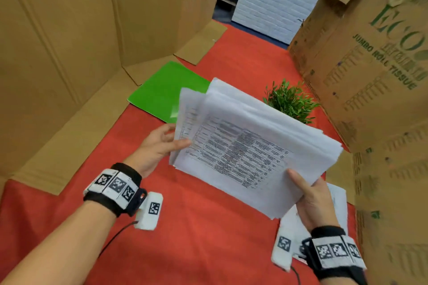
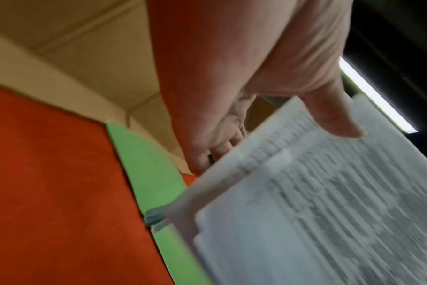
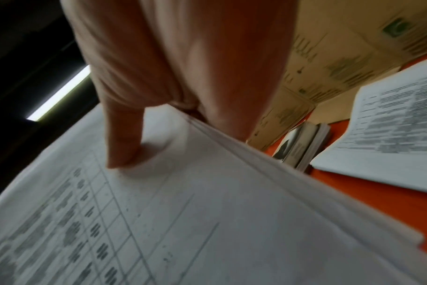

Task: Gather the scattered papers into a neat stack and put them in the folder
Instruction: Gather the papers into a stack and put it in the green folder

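Note:
A thick stack of printed papers (image 1: 250, 146) hangs tilted above the red table, its sheets fanned and uneven at the left. My left hand (image 1: 162, 143) pinches the stack's left edge, thumb on top (image 2: 339, 119), fingers underneath. My right hand (image 1: 310, 194) grips the near right corner, thumb pressed on the top sheet (image 3: 124, 146). The same stack fills the wrist views (image 2: 317, 202) (image 3: 159, 212). A green folder (image 1: 166, 90) lies flat and closed behind the stack, seen also beside the left hand (image 2: 146, 164). One more printed sheet (image 3: 388, 138) lies on the table under my right wrist (image 1: 338, 194).
A red cloth (image 1: 196, 227) covers the table. Cardboard walls stand at the left (image 1: 69, 41) and a printed cardboard box (image 1: 370, 65) at the right. A small green plant (image 1: 289, 99) sits behind the stack. A small book (image 3: 302, 146) lies near the right box.

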Tool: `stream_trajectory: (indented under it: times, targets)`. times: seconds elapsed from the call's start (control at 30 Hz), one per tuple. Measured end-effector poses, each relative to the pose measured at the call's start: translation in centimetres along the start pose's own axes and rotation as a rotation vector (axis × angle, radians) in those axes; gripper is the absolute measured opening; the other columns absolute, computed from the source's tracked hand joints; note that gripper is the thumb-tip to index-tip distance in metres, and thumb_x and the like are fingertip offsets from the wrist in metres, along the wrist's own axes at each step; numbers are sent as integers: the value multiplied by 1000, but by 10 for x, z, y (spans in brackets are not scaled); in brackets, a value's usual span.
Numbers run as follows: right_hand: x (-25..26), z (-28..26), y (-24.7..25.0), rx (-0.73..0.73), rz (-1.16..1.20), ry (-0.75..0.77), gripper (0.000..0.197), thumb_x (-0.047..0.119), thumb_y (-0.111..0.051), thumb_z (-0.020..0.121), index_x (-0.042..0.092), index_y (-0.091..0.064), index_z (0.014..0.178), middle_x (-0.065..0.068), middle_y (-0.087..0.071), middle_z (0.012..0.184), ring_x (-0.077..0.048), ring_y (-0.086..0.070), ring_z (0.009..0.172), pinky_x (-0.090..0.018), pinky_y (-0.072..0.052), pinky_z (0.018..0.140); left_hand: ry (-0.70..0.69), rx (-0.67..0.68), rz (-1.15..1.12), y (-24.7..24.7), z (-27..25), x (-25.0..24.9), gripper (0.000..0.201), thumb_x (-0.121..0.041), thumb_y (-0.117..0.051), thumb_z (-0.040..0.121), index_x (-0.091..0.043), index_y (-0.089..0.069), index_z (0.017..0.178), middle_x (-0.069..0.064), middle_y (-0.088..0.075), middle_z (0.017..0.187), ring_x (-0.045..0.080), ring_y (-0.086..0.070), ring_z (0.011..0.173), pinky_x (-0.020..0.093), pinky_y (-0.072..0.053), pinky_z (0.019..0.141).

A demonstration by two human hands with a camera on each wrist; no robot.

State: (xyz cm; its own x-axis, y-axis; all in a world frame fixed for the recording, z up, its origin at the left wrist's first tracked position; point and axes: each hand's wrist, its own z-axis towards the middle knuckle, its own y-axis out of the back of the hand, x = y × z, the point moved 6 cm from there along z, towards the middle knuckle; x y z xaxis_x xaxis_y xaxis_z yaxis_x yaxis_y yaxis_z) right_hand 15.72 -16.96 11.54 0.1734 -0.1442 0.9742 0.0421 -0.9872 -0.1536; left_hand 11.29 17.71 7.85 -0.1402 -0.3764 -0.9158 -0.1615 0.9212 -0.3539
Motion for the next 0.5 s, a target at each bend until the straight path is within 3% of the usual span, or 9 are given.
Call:
stream_trajectory:
  times: [0.1, 0.23, 0.33, 0.4, 0.5]
  targets:
    - [0, -4, -17, 42, -74, 38, 38, 2, -68, 78, 16, -70, 113, -9, -73, 118, -24, -69, 108, -34, -57, 91, -43, 63, 177, -30, -1, -9, 51, -9, -84, 68, -18, -63, 114, 0, -75, 112, 14, -71, 104, 26, -55, 90]
    - [8, -8, -31, -13, -125, 162, 43, -8, -70, 78, 28, -76, 101, 4, -77, 106, -10, -71, 99, -25, -57, 86, -167, -114, 187, -39, 1, -11, 44, -8, -86, 65, -10, -68, 106, 3, -78, 100, 14, -74, 90, 26, -57, 78]
    - [15, -10, -29, -8, -125, 204, 43, -13, -69, 79, 22, -70, 102, 14, -78, 94, -1, -71, 88, -17, -55, 78, -207, -193, 178, -32, -2, -12, 40, -8, -87, 63, -12, -70, 99, 4, -78, 97, 16, -74, 87, 28, -58, 79]
    - [5, -10, -25, -23, -163, 195, 40, -6, -76, 72, 19, -69, 103, 14, -78, 90, -1, -72, 84, -17, -55, 76, -200, -203, 170, -27, -3, -3, 47, -5, -88, 62, -12, -69, 104, 8, -76, 103, 22, -73, 97, 35, -57, 86]
    - [-25, -10, -13, -48, -217, 131, 38, 26, -91, 58, 22, -74, 91, 1, -78, 90, -9, -69, 81, -18, -54, 73, -152, -206, 197, -17, -4, 17, 55, -6, -90, 59, -11, -64, 107, 10, -74, 106, 23, -70, 98, 40, -55, 90]
